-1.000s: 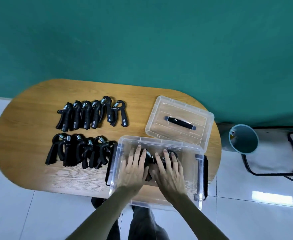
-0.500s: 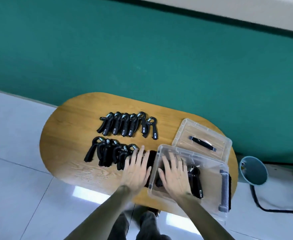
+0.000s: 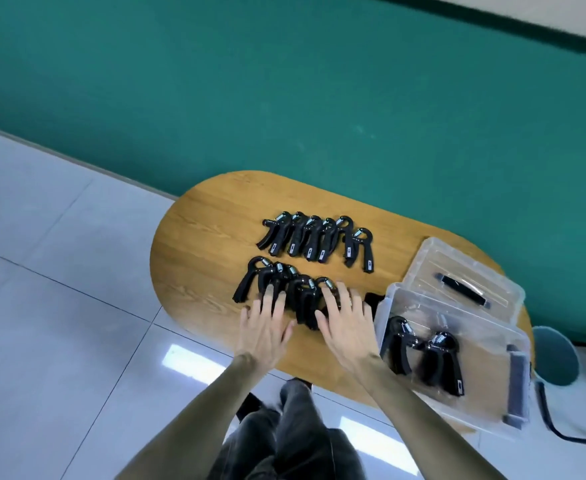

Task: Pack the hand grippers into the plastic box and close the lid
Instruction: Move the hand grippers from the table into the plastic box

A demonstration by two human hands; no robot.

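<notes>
we took the plastic box as landmark: clear, lid off, it sat at the right end of the oval wooden table. inside it lay two black hand grippers, side by side, springs toward the far wall of the box. the lid with its black handle lay flat just behind the box, touching or nearly touching the far rim, could not tell which. left of the box were two rows of loose grippers on the table: the near row just left of the box, the far row further back and left. our left hand was spread flat, fingers open, fingertips on the near row, gripping nothing. our right hand was also open and splayed, fingertips on the end of the near row closest to the box, holding nothing. a teal round bin stood on the floor just right of the box.
</notes>
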